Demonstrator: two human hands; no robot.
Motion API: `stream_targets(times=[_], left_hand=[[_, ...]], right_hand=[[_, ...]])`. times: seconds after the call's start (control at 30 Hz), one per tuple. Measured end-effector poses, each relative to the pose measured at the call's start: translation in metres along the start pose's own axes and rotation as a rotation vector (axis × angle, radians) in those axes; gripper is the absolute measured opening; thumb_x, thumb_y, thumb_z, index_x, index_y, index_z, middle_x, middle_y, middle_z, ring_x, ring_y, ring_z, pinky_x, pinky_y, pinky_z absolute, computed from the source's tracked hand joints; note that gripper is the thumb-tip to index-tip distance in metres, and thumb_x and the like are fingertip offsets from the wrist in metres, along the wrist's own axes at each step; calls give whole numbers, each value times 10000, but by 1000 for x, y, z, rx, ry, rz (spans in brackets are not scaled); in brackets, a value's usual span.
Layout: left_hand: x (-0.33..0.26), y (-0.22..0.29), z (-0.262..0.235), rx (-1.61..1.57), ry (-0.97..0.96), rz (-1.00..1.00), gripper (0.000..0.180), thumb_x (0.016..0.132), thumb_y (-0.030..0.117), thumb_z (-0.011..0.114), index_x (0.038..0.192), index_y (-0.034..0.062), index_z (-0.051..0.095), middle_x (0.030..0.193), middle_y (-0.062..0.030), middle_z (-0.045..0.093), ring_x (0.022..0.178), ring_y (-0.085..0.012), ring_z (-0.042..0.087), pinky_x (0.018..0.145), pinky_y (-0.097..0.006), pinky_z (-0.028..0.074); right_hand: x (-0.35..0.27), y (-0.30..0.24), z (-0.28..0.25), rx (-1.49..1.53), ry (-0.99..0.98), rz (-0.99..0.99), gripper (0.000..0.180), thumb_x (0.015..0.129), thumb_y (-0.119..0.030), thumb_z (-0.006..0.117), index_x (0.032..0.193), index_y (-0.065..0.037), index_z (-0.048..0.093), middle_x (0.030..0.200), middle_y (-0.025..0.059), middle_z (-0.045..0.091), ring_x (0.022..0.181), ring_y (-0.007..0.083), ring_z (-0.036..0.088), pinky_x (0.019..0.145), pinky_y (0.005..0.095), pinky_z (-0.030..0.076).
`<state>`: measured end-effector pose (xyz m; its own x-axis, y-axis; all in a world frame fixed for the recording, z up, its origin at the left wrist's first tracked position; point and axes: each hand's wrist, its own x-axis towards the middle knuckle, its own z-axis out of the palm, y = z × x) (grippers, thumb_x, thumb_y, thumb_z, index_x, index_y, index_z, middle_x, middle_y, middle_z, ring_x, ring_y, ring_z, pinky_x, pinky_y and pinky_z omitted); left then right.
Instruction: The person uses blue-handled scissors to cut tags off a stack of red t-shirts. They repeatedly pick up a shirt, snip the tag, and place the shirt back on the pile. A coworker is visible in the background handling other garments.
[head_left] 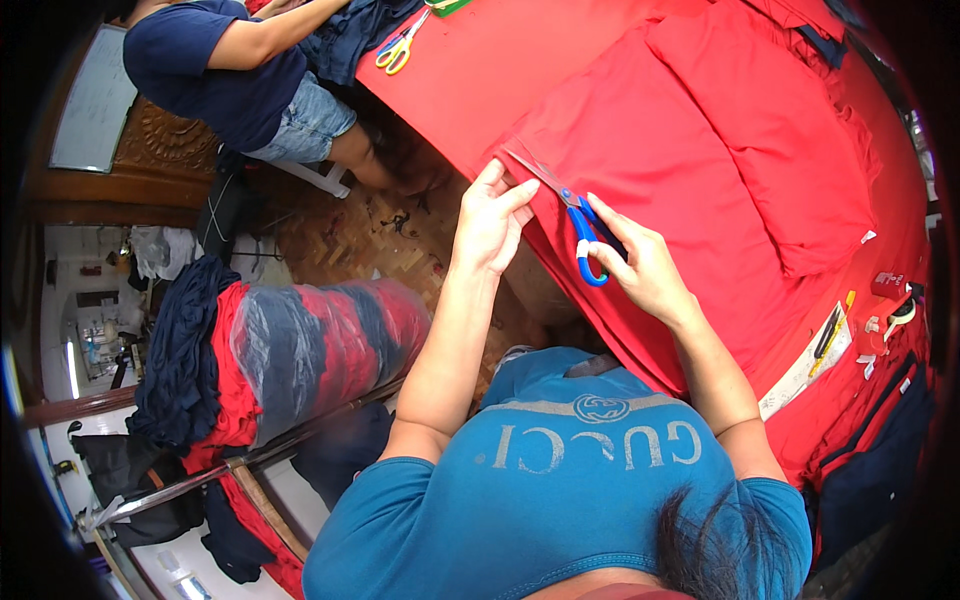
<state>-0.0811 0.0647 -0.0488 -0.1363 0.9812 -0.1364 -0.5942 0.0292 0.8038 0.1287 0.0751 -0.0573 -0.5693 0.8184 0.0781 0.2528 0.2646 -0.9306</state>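
My right hand point(650, 268) has its thumb and fingers in the handles of blue-handled scissors point(581, 222). Their blades point up and left, over the edge of a red cloth point(625, 170) spread on the table. Just beside the blade tips, my left hand point(488, 222) pinches the corner of that cloth between thumb and fingers. How far the blades are parted is hard to make out. A thicker folded red piece point(760, 130) lies on the cloth farther to the right.
Yellow-handled scissors point(396, 55) lie at the table's far left, near a person point(235, 60) handling dark cloth. At the right are a white paper point(812, 362) with a yellow cutter and a tape roll point(902, 312). Plastic-wrapped cloth bundles point(325, 340) stand to my left.
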Motion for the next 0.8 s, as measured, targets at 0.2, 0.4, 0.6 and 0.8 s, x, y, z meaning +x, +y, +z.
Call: stream_targets(times=[0.2,0.4,0.6,0.8], left_hand=[[-2,5,4,-44,41,3,358,889,-70,522,1242,-7,527,1188,-113,607,1068,-214,611,941,-362,503],[3,4,-5,-15,43,142,316,906,-52,502,1221,-61,523,1196,-146,600,1096,-230,595,980,-371,471],[-9,7,10,82,53,120,327,890,-57,550,1217,-57,533,1174,-141,608,1044,-200,610,902,-339,515],[-13,8,8,101,36,110,383,869,-48,601,1243,-22,523,1146,-107,609,997,-164,620,835,-298,544]], right_hand=[[0,-12,-12,188,-152,274,492,907,-98,526,1381,3,442,1206,212,617,1067,235,627,915,335,469],[-7,-7,-3,-2,-63,-12,560,899,-167,611,1393,4,409,1162,243,604,1044,354,613,903,355,473],[-3,-7,-2,8,-5,-93,545,903,-165,605,1389,4,424,1142,213,631,1016,285,637,903,337,471],[-4,-9,-10,515,-146,254,476,919,-118,545,1373,0,466,1078,56,663,871,93,594,835,270,488]])
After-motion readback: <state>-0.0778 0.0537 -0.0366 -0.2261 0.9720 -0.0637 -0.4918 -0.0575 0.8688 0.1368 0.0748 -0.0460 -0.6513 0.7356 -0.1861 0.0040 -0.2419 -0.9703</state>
